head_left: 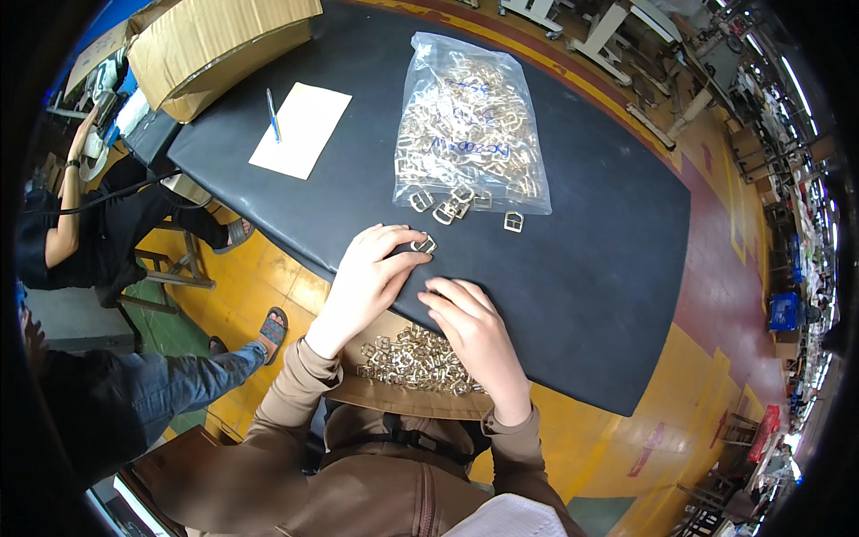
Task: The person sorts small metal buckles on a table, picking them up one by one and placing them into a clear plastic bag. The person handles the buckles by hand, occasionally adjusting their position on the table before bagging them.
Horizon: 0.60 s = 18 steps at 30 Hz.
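Note:
My left hand (367,279) reaches over the near edge of the black table (582,295), thumb and fingers closed on a small metal buckle (424,242). Close by on the right, my right hand (474,324) is loosely bent with its fingers apart; nothing shows in it. Below both hands a cardboard box (394,402) at my lap holds a heap of gold-coloured buckles (413,358). Several loose buckles (445,211) lie beyond my left hand, by the mouth of a clear plastic bag (533,192) full of buckles. A single buckle (513,222) lies apart to the right.
A sheet of cream paper (309,134) with a blue pen (273,116) on it lies at the table's far left. Behind it stands a large cardboard box (215,49). Two other people sit or stand to the left, one beside a stool (179,268).

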Available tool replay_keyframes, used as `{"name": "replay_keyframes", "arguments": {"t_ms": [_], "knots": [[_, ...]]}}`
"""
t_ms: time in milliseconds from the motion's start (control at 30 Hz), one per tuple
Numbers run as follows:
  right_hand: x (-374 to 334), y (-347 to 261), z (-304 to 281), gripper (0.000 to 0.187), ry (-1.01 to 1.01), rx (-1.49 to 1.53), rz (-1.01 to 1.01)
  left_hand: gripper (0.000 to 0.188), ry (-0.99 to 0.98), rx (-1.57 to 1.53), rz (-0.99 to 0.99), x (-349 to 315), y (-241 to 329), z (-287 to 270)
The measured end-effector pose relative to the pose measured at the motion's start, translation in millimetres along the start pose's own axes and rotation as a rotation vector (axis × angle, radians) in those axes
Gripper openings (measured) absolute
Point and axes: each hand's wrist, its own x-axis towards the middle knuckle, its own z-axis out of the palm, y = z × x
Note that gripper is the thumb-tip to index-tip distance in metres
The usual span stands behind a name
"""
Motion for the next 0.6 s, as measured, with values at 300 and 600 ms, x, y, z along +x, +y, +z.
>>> {"name": "replay_keyframes", "arguments": {"t_ms": [300,600], "knots": [[-62.5,-18.0,-33.0,0.027,-0.306,0.151,-0.004,0.052,0.012,0.211,-0.065,24.0,1.2,17.3],[-19.3,-10.5,-28.0,0.033,0.056,0.141,0.082,0.05,-0.089,-0.213,-0.203,-7.4,17.9,0.7]]}}
